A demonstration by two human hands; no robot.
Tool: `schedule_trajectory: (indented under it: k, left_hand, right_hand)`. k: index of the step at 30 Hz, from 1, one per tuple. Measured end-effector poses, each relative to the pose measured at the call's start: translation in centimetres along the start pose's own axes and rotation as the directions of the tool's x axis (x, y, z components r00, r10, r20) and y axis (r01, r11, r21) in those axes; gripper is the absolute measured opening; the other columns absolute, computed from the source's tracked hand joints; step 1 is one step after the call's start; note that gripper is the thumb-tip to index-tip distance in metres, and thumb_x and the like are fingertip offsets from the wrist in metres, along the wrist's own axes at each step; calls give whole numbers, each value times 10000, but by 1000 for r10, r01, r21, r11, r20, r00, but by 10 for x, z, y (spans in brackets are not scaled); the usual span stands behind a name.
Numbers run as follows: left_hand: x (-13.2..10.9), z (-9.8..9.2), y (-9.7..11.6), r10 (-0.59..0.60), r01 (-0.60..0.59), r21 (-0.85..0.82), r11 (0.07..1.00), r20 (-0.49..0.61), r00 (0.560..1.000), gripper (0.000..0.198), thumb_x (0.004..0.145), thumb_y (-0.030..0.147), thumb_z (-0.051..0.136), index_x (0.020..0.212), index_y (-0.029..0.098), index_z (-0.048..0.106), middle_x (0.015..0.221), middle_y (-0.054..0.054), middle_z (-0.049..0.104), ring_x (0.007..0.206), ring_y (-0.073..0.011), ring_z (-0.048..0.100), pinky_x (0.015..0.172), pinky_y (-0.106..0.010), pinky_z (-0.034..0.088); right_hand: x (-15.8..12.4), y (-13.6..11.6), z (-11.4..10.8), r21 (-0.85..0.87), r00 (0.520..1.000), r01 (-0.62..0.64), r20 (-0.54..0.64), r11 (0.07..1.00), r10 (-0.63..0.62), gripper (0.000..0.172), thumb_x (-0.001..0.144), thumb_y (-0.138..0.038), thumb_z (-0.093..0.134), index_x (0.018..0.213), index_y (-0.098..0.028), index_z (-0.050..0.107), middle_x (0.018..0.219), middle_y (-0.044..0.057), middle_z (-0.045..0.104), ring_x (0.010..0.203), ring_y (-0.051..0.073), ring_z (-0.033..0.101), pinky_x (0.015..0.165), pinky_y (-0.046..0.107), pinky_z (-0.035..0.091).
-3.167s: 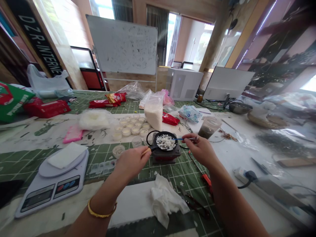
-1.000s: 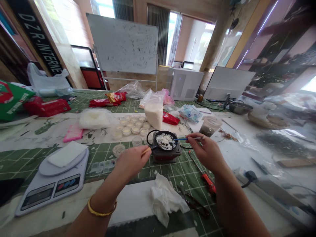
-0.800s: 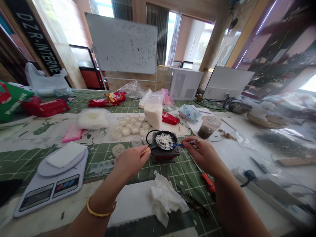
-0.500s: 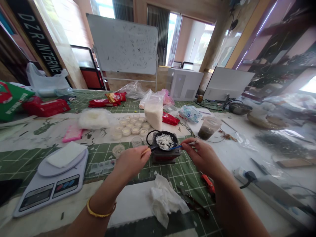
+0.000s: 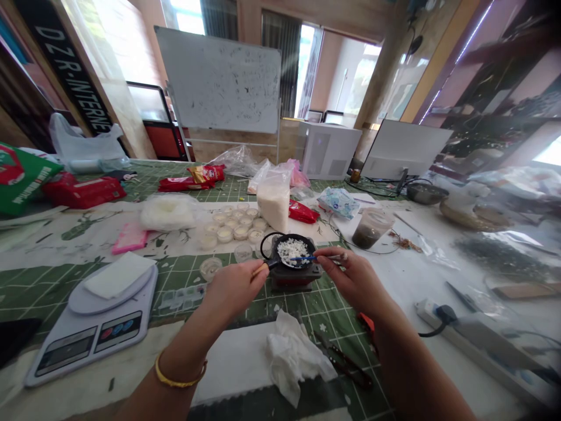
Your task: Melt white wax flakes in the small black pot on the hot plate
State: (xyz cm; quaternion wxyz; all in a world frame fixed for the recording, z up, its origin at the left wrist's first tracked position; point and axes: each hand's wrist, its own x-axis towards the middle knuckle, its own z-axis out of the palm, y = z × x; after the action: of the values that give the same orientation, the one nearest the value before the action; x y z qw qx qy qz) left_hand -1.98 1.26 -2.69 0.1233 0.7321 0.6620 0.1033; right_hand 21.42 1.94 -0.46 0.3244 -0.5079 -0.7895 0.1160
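Note:
A small black frying pan [image 5: 312, 250] rests on a little hot plate [image 5: 290, 282] in the middle of the table. White pellets [image 5: 291, 248] cover much of its bottom. My left hand [image 5: 236, 285] is closed round the pan's wooden-ended handle. In a pinch, my right hand [image 5: 353, 273] holds a thin blue stirring stick [image 5: 302, 258] whose tip lies among the pellets. Just behind and left of the pan are several small clear cups [image 5: 241, 232] with pale contents. A clear bag of white pellets [image 5: 272, 204] stands upright behind the pan.
At left sits a kitchen scale [image 5: 94, 318] with white paper on it. Nearer me lie a crumpled tissue [image 5: 291, 356] and dark-handled pliers [image 5: 350, 365]. A plastic tub of dark liquid [image 5: 368, 230] stands to the right, and a power strip [image 5: 482, 356] with a plug lies at the right edge.
The stick's tip has moved left and up, from the pan's near right rim into the pellets. My right hand has shifted slightly left. My left hand keeps its place on the handle.

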Motion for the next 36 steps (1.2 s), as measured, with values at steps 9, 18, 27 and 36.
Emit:
schedule_trajectory:
  k: [9,18,27,36]
  left_hand:
    - [1,2,-1,-6,6,-5,1000,-1,1000,346,870,448,318,931,299,624,847,1,685,788,-194,604,576,-245,312]
    - [0,-1,1,3,-3,3,1000,-1,1000,348,875,439,314,885,277,623,812,1,682,746,-184,598,566,-246,309]
    - [-1,-2,1,-12,12,-20,1000,15,1000,381,878,462,308,992,283,624,853,-22,690,793,-206,612,593,-255,331]
    - [-1,-1,0,-3,3,-35,999,16,1000,360,875,448,314,949,282,625,813,-6,682,746,-185,600,565,-243,314]
  right_hand:
    - [-1,1,-4,-16,995,23,101,1000,-21,258,871,-363,437,977,-245,641,901,35,682,857,195,617,764,328,454]
    - [0,2,-10,-11,994,-41,98,999,42,249,863,-366,437,921,-226,634,846,18,704,816,184,636,733,296,445]
    - [14,21,4,-25,997,-79,-2,997,79,299,864,-368,422,1005,-209,632,816,37,695,740,186,631,671,296,450]
    - [5,4,3,53,999,-15,52,998,12,276,868,-364,433,1005,-233,634,910,29,700,854,184,636,762,300,457]
